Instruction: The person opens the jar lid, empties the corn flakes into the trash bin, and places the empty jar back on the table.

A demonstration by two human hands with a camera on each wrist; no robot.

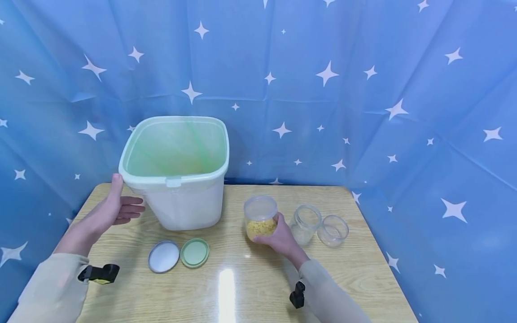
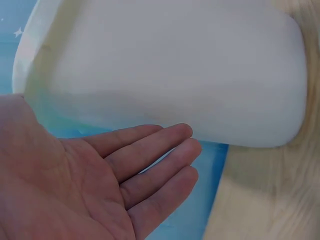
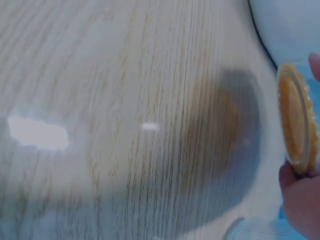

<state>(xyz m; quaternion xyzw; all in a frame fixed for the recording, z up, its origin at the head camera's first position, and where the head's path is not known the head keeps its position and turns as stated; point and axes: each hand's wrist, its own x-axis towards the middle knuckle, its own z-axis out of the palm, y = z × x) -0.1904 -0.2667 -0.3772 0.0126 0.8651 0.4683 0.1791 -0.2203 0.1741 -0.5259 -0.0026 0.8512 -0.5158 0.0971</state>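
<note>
Hold the jar (image 1: 260, 219) level, squeezed snugly in the right hand (image 1: 280, 237), with thumb and fingers wrapped round its side. Mind the neighbouring jar (image 1: 304, 228) when shifting. Steady the bin (image 1: 187, 206) with the left hand (image 1: 106, 213): apart from the right, with fingers extended, clamped on nothing; can't tell if pressing the rim (image 1: 151, 180). Find the jar right of the bin, apparently just above the surface (image 1: 262, 287) per right wrist view. Looks clear-walled, part filled with yellow bits (image 1: 259, 229), pale at the top; can't tell if lidded.

before the bin (image 1: 187, 204) we see a left lid (image 1: 163, 256) and right lid (image 1: 194, 253); rightward, a first jar (image 1: 260, 216), middle jar (image 1: 305, 227) and, perhaps touching it, end jar (image 1: 333, 230).
</note>
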